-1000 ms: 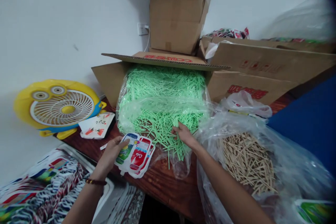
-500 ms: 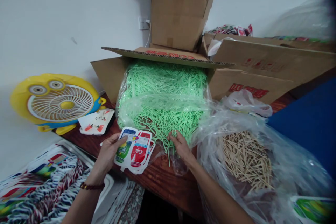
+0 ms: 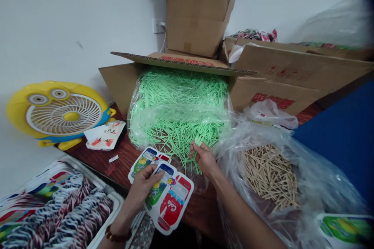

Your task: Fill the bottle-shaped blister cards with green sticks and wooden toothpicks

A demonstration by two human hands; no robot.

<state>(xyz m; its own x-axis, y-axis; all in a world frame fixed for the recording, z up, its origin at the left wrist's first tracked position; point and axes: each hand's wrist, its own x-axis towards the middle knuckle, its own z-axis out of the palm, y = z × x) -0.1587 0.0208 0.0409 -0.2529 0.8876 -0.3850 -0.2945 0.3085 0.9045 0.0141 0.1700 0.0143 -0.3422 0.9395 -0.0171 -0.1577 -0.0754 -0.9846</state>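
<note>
My left hand (image 3: pixel 142 184) pinches a flat printed pouch (image 3: pixel 177 200) with a green Sprite can picture and a red Cola can picture on it. Another pouch of the same print (image 3: pixel 143 160) lies just beyond the fingers, partly covered by the first; whether the hand also grips it, I cannot tell. At the front edge of a loose heap of thin green sticks (image 3: pixel 181 132), my right hand (image 3: pixel 204 157) has its thumb and fingers closed on some of them. How many it holds is hidden. The heap spills from a clear plastic bag (image 3: pixel 143 114) in an open carton.
A yellow cartoon fan (image 3: pixel 71 116) and a tissue pack (image 3: pixel 106 135) are at left. Below them a white crate (image 3: pixel 117 202) holds stacked printed pouches. On the right, a plastic bag (image 3: pixel 315 171) holds tan sticks (image 3: pixel 271 173). Cardboard boxes (image 3: pixel 200 15) stand behind.
My left hand has moved right and down with the front pouch, and the pouch behind it now shows at its upper left. My right hand has shifted only slightly at the green sticks.
</note>
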